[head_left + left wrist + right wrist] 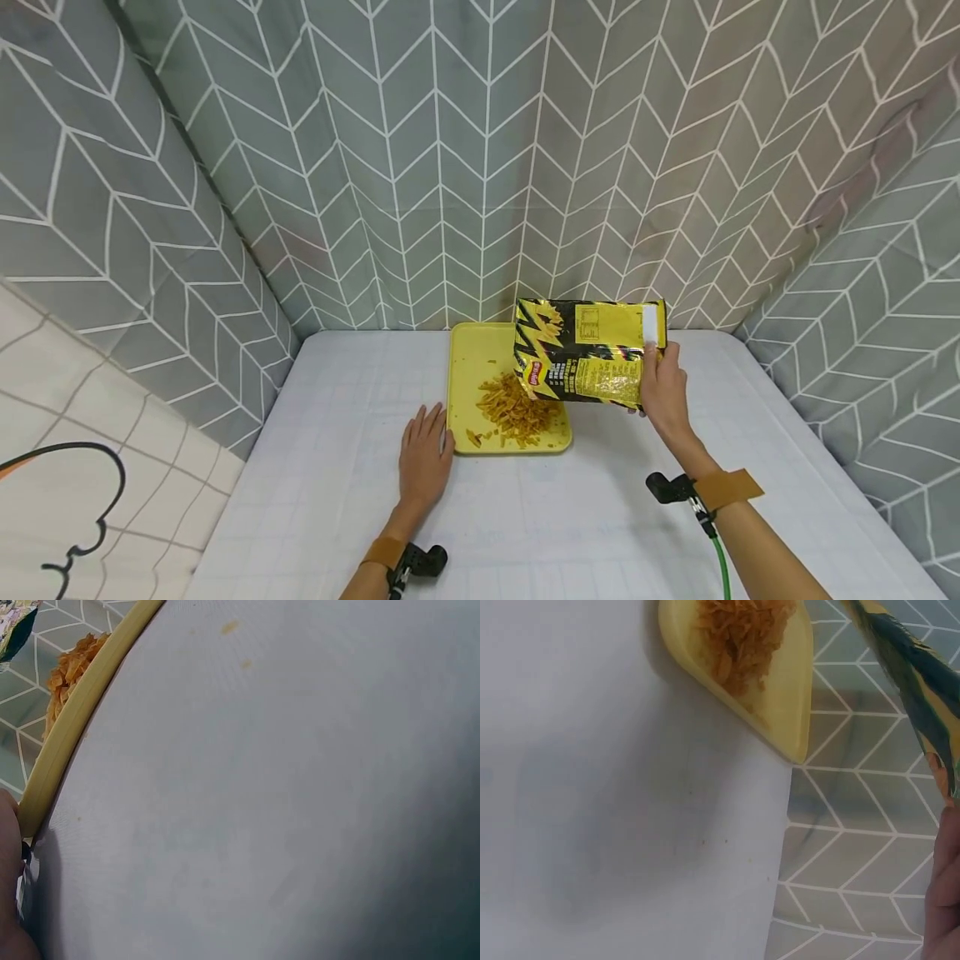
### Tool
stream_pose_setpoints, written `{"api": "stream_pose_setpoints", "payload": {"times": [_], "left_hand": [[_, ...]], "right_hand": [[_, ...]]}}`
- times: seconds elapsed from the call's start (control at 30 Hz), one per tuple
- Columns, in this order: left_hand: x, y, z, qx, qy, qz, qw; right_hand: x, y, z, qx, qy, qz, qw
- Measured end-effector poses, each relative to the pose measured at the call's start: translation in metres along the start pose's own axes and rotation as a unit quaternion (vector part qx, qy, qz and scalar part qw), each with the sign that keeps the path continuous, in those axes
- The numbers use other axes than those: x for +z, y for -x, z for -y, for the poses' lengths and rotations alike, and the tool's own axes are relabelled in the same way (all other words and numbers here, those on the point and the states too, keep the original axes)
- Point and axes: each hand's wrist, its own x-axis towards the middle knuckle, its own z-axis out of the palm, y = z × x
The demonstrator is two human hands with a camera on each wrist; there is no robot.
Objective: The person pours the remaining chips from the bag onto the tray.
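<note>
A yellow tray [472, 350] lies on the white table, with a heap of orange snack strips [517, 410] on its near half. My right hand [662, 385] grips a yellow and black snack bag [588, 352] by its right end and holds it sideways above the tray, its left end over the heap. My left hand [424, 454] rests flat on the table, fingers straight, touching the tray's near left edge. The left wrist view shows the tray rim [75, 720] and the strips [67, 671]. The right wrist view shows the tray [787, 682], the strips [739, 634] and the bag [915, 675].
The white gridded tablecloth [570, 517] covers the table, which is closed in on three sides by grey chevron-patterned curtains [480, 150]. A few crumbs [229, 628] lie on the cloth beside the tray.
</note>
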Motion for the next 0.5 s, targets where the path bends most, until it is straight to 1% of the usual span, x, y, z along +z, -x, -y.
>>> {"api": "stream_pose_setpoints", "payload": {"times": [0.1, 0.17, 0.23, 0.3, 0.37, 0.43, 0.5], "left_hand": [[0.0007, -0.0002, 0.0, -0.001, 0.0, 0.0, 1.0], [0.001, -0.0002, -0.0001, 0.002, 0.001, -0.005, 1.0], [0.0012, -0.0001, -0.0003, 0.003, -0.001, -0.008, 1.0], [0.001, 0.0, -0.0006, 0.004, -0.004, -0.008, 1.0], [0.0001, 0.0001, -0.0011, 0.003, -0.007, -0.005, 1.0], [-0.0009, 0.0001, -0.002, 0.003, -0.008, -0.003, 1.0], [-0.0018, 0.0003, -0.0028, 0.003, 0.004, -0.004, 1.0]], "right_hand": [[0.0007, 0.0, 0.0006, 0.006, 0.002, -0.016, 1.0], [0.0009, -0.0008, 0.0018, 0.002, 0.014, -0.042, 0.999], [0.0011, -0.0018, 0.0036, -0.011, 0.023, -0.075, 0.997], [0.0013, -0.0026, 0.0053, -0.031, 0.021, -0.116, 0.993], [0.0018, -0.003, 0.0067, -0.057, 0.01, -0.155, 0.986], [0.0031, -0.0029, 0.0071, -0.092, 0.015, -0.173, 0.981], [0.0048, -0.0021, 0.0066, -0.126, 0.042, -0.167, 0.977]]}}
